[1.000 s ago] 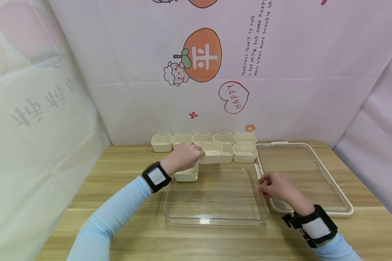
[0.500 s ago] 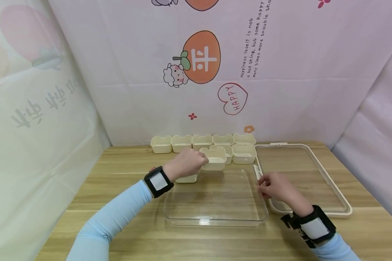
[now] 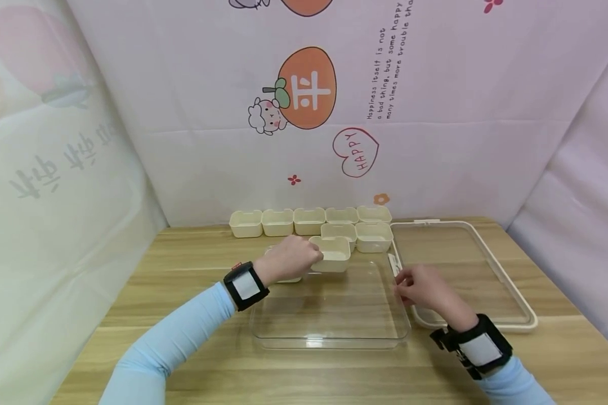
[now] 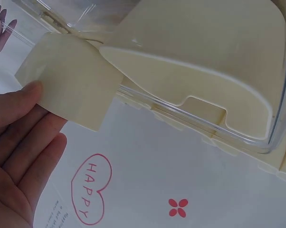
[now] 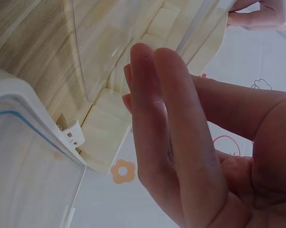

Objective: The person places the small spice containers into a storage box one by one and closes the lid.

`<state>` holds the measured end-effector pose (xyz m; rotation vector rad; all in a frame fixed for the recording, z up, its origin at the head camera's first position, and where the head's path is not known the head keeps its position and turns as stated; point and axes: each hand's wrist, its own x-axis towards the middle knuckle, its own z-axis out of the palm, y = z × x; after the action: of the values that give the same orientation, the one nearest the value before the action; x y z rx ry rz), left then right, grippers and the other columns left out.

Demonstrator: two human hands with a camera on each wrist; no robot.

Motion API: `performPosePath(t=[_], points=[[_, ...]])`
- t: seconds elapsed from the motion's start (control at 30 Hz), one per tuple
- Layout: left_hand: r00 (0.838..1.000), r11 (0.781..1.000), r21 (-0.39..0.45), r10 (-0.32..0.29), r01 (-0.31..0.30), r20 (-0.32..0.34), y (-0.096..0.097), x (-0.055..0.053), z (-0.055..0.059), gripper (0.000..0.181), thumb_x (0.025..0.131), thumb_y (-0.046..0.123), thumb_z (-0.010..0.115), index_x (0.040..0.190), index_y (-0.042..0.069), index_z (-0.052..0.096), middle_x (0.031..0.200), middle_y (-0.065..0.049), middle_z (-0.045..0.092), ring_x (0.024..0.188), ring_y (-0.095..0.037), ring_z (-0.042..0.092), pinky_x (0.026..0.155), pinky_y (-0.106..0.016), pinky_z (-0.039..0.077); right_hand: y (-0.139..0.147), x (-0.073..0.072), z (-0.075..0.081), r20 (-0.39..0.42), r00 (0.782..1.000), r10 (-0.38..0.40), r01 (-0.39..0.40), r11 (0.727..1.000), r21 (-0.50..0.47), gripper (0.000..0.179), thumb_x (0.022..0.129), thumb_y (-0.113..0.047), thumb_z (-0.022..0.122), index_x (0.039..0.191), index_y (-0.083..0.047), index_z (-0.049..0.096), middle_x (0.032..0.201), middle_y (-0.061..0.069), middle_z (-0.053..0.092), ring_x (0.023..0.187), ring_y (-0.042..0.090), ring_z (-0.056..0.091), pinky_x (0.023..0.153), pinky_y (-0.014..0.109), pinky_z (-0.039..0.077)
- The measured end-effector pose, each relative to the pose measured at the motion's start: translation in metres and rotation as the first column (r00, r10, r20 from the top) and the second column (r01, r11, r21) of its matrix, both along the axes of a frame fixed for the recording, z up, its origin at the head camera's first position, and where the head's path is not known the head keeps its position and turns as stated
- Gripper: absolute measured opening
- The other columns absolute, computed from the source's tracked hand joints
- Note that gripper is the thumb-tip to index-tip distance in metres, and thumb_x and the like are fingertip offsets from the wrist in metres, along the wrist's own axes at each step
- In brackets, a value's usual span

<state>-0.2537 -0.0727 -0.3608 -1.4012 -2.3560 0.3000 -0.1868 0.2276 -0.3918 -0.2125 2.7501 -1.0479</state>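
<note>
Left hand (image 3: 293, 257) pinching a cup (image 3: 331, 263) upright at the far side of the tray (image 3: 329, 315) on the bench (image 3: 334, 379); right hand (image 3: 424, 288) pinching the tray's right rim.

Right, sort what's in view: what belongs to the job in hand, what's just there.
Likely the job:
held cup, in left hand
other cups
clear box, right hand at its side
lid, possibly

Just there:
printed cloth
wristbands
table
</note>
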Motion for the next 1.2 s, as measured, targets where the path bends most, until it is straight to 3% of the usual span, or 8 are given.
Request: performPosePath(t=[0.2, 0.5, 0.8, 1.2], points=[[1.000, 1.000, -0.007, -0.013, 0.013, 0.014, 0.001, 0.000, -0.001, 0.023, 0.075, -0.004, 0.059, 0.071, 0.018, 0.064, 0.065, 0.008, 0.060, 0.053, -0.004, 0.034, 0.046, -0.018, 0.034, -0.001, 0.000, 0.000, -0.004, 1.000, -0.006, 0.006, 1.000, 0.002, 0.018, 0.085, -0.003, 0.063, 0.097, 0.010, 0.063, 0.078, 0.010, 0.067, 0.063, 0.020, 0.068, 0.057, 0.029, 0.056], [1.000, 0.999, -0.042, -0.008, 0.008, 0.008, 0.001, 0.001, -0.007, 0.023, 0.078, -0.003, 0.057, 0.074, 0.017, 0.066, 0.066, 0.006, 0.060, 0.053, -0.005, 0.039, 0.047, -0.021, 0.037, -0.001, -0.001, -0.002, -0.003, 1.000, -0.007, 0.007, 1.000, 0.011, 0.019, 0.085, -0.006, 0.064, 0.098, 0.008, 0.063, 0.077, 0.008, 0.068, 0.063, 0.019, 0.068, 0.058, 0.030, 0.056], [0.999, 0.999, -0.049, 0.004, -0.002, 0.044, 0.007, 0.001, -0.006, 0.023, 0.078, -0.004, 0.056, 0.070, 0.017, 0.062, 0.061, 0.006, 0.051, 0.054, -0.007, 0.031, 0.046, -0.020, 0.029, 0.001, -0.001, 0.000, 0.011, 1.000, 0.001, -0.001, 1.000, -0.025, 0.020, 0.086, -0.003, 0.062, 0.099, 0.011, 0.062, 0.079, 0.010, 0.067, 0.064, 0.021, 0.068, 0.059, 0.032, 0.056], [0.998, 0.994, -0.096, 0.049, -0.044, 0.047, 0.013, 0.001, -0.006, 0.028, 0.078, -0.003, 0.056, 0.061, 0.018, 0.047, 0.058, 0.006, 0.036, 0.054, -0.008, 0.028, 0.046, -0.022, 0.027, 0.000, -0.001, 0.000, 0.011, 1.000, 0.006, -0.006, 1.000, -0.029, 0.018, 0.086, -0.003, 0.062, 0.097, 0.011, 0.062, 0.078, 0.011, 0.067, 0.063, 0.023, 0.068, 0.059, 0.034, 0.056]])
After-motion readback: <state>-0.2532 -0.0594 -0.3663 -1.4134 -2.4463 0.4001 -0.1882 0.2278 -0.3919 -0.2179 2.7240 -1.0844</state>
